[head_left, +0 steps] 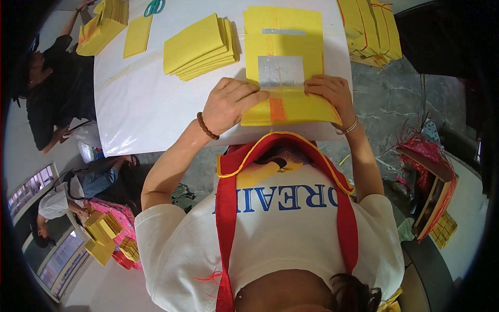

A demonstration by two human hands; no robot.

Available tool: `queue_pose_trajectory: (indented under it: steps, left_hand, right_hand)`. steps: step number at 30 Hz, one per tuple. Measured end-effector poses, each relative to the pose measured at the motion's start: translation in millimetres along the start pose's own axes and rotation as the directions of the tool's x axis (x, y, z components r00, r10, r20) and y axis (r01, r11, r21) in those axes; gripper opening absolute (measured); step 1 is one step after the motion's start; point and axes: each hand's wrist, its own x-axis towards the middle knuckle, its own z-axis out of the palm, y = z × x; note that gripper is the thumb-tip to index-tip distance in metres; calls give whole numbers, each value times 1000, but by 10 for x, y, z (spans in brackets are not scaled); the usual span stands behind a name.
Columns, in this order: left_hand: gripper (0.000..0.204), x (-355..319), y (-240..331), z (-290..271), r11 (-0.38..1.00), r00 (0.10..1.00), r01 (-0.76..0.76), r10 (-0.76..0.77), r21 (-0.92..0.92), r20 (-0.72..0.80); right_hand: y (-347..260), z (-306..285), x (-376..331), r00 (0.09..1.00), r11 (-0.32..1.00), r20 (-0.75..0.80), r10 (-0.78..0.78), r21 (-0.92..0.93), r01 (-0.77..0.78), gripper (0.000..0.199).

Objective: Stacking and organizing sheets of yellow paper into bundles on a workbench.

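A yellow paper sheet point(288, 108) with an orange band and a silver foil square lies near the table's front edge, its near part folded up and over. On the fold's left end my left hand point(231, 104) is closed, thumb along the crease. My right hand point(332, 99) grips the right end, fingers curled over the edge. Beyond the fold, more yellow paper point(283, 44) with a second silver patch stretches away from me. To the left of it sits a fanned stack of folded yellow papers point(195, 47).
A white-covered table point(130, 109) carries green-handled scissors point(154, 7), a flat yellow bundle point(138, 37) and a yellow stack point(106, 23). Tied yellow bundles point(371, 31) stand off its right side. Two other people point(60, 83) are on the left, one beside a pink-covered surface with yellow papers.
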Motion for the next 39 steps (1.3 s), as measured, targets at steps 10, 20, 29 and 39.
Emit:
queue_pose_trajectory:
  steps: [10, 20, 29, 39]
  left_hand:
    - [21, 191, -337, 416, 329, 682, 568, -701, -754, 209]
    - [36, 419, -333, 301, 178, 590, 652, -730, -738, 345]
    - [48, 404, -301, 205, 204, 547, 709, -763, -675, 344]
    - [46, 463, 48, 187, 987, 985, 159, -157, 26, -69]
  right_hand:
    - [-127, 221, 300, 765, 586, -144, 628, 734, -343, 27]
    - [33, 178, 309, 756, 645, -38, 654, 551, -530, 31]
    - [44, 222, 333, 733, 632, -61, 677, 557, -538, 29]
    - [51, 259, 332, 725, 629, -80, 685, 567, -532, 29]
